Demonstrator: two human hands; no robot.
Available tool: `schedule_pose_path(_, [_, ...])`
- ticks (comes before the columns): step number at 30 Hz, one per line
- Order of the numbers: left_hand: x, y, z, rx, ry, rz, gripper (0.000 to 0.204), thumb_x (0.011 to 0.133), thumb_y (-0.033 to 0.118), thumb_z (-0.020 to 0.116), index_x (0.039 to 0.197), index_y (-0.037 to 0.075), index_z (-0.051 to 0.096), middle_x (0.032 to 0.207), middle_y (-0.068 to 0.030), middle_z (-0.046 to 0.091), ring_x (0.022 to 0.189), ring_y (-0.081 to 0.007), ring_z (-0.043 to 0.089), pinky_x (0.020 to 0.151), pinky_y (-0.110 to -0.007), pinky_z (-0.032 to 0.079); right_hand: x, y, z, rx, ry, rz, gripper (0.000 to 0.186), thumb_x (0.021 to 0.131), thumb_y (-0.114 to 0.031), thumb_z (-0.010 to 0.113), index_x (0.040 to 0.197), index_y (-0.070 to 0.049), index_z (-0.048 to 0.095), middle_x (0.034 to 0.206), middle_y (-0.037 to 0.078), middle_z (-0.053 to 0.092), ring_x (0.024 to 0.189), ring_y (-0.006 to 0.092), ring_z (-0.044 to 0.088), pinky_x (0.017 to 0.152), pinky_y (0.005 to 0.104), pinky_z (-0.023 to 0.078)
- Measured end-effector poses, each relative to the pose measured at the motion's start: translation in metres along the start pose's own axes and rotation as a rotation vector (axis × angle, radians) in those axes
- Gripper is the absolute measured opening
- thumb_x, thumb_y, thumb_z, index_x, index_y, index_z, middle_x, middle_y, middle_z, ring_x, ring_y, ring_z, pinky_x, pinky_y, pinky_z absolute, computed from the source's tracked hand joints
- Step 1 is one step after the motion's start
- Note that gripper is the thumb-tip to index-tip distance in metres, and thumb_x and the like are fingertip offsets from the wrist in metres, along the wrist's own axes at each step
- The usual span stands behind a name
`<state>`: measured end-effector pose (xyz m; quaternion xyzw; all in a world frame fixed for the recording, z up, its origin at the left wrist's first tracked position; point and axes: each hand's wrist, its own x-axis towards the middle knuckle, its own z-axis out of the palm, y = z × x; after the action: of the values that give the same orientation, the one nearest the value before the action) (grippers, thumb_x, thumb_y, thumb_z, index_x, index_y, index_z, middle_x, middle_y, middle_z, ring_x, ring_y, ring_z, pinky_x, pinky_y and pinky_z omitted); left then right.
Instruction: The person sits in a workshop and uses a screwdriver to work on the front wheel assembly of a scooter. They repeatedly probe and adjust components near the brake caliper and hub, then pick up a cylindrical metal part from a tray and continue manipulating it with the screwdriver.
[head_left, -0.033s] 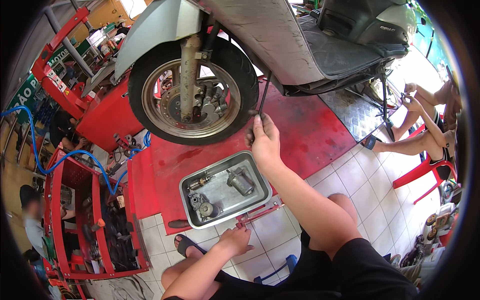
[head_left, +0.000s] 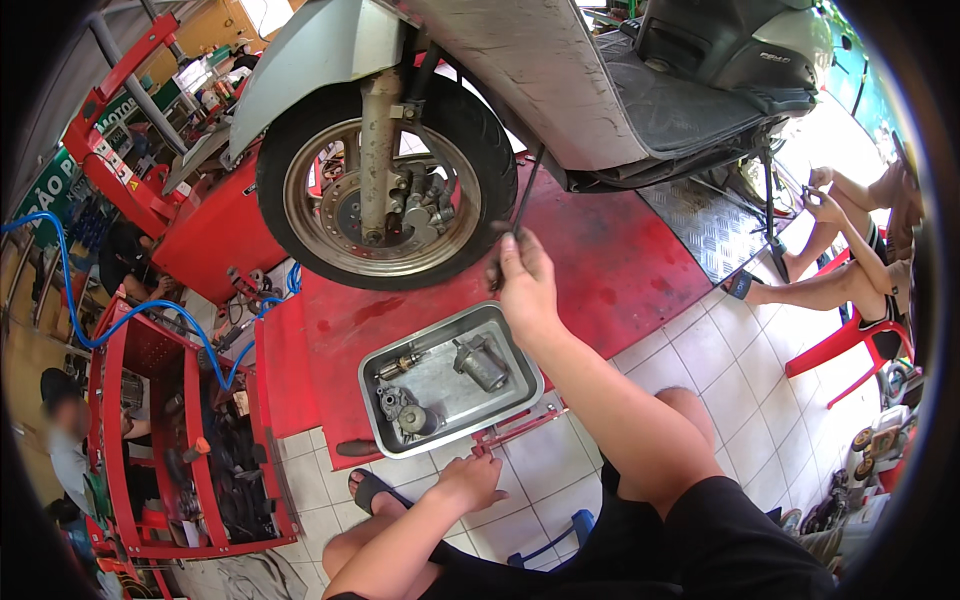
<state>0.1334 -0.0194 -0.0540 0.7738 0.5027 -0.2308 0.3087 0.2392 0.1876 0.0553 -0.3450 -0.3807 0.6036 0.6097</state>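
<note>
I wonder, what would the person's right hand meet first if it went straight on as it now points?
Most likely the scooter's front tyre, up and left of the right hand in the picture, though depth is unclear.

Standing here, I count: scooter [head_left: 545, 90], one; front wheel [head_left: 345, 208] in sight, one; slim dark rod [head_left: 526, 185], one; metal tray [head_left: 458, 406], one; metal parts [head_left: 483, 366] inside, at least three; left hand [head_left: 467, 483], one; right hand [head_left: 527, 282], one; seated person [head_left: 850, 275] opposite, one; red chair [head_left: 832, 355], at least one.
</note>
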Motion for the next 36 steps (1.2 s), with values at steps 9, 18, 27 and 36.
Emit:
schedule_pose_path(9, [0.008,0.0,-0.006,0.003,-0.019,0.003,0.062,0.092,0.05,0.065,0.126,0.001,0.051,0.121,-0.0201,0.064,0.111,-0.0383,0.064,0.095,-0.047,0.052,0.003,-0.002,-0.003,-0.035,-0.027,0.037,0.024,0.109,-0.02,0.043,0.114,0.0,0.055,0.068,-0.001,0.043,0.061,0.0121,0.05,0.056,0.0295,0.044])
schedule_pose_path(18, [0.012,0.001,-0.006,0.005,-0.062,0.005,0.061,0.092,0.05,0.064,0.125,0.001,0.051,0.122,-0.0189,0.063,0.115,-0.0369,0.063,0.097,-0.047,0.05,-0.003,0.006,-0.005,-0.403,-0.168,0.119,0.025,0.107,-0.014,0.042,0.113,0.005,0.058,0.068,0.001,0.049,0.059,0.0124,0.05,0.059,0.0296,0.047])
schedule_pose_path(27, [0.01,0.005,-0.011,-0.031,-0.063,-0.032,0.054,0.092,0.046,0.067,0.121,0.002,0.058,0.124,-0.0181,0.063,0.121,-0.0332,0.06,0.099,-0.047,0.049,-0.006,0.01,-0.009,-0.224,0.008,-0.04,0.026,0.107,-0.016,0.042,0.111,0.005,0.057,0.071,0.002,0.052,0.062,0.0118,0.052,0.058,0.0302,0.047])
schedule_pose_path(36, [0.009,0.001,-0.006,-0.016,-0.085,-0.011,0.062,0.092,0.051,0.065,0.126,0.002,0.052,0.125,-0.0191,0.063,0.117,-0.0369,0.061,0.1,-0.048,0.049,-0.015,0.006,-0.017,-0.507,-0.195,-0.026,0.027,0.108,-0.017,0.041,0.105,0.004,0.057,0.065,0.004,0.052,0.056,0.0128,0.052,0.055,0.0305,0.045])
